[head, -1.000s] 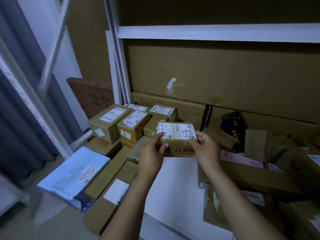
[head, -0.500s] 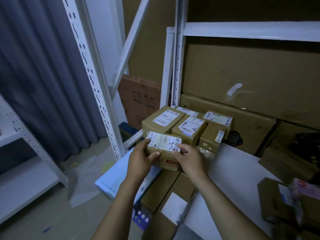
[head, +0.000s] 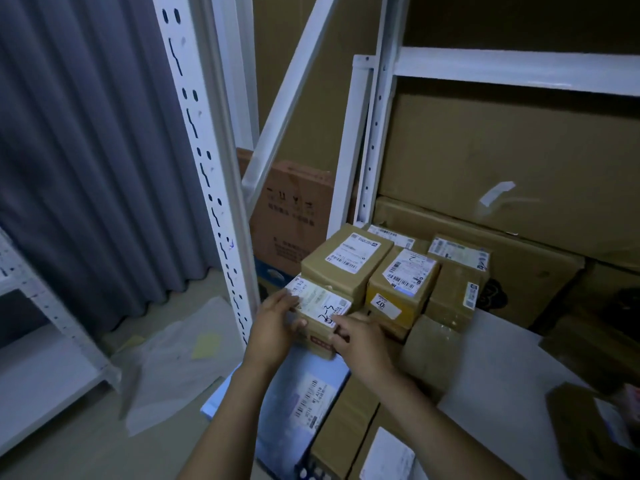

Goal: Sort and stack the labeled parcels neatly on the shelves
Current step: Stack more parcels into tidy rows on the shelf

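1. Since 1.0 s ago the small brown cardboard parcel (head: pixel 323 315), white label and black handwritten marks on top, has gone left along the shelf and lower. It is now at the front-left corner of the box cluster.
2. Both hands have kept hold of it throughout.
3. Left hand (head: pixel 277 323): fingers lie over the parcel's left top edge onto the label, and the thumb curls against the near face. This is a clamping hold.
4. Right hand (head: pixel 360 341): the fingertips pinch the parcel's near right corner, with 1 finger on the label edge and the rest on the front face.
5. Parcel position: its far side is just beside the near face of a taller brown cardboard box with a white shipping label (head: pixel 346 261). Its near edge is over the far end of a flat pale-blue mailer bag (head: pixel 304 393). I cannot tell whether it is resting or held just clear.
6. Right of the taller box stands a yellow-brown box with a barcode label and a "107" sticker (head: pixel 401 289). Beside that is 1 more brown taped box (head: pixel 453 292).
7. Behind the cluster, large flat cardboard cartons (head: pixel 502 161) stand upright.
8. White shelf board (head: pixel 502 368) is bare to the right of the hands.
9. Left of the hands: a white perforated steel upright (head: pixel 207 168), then a grey pleated curtain (head: pixel 86 150).
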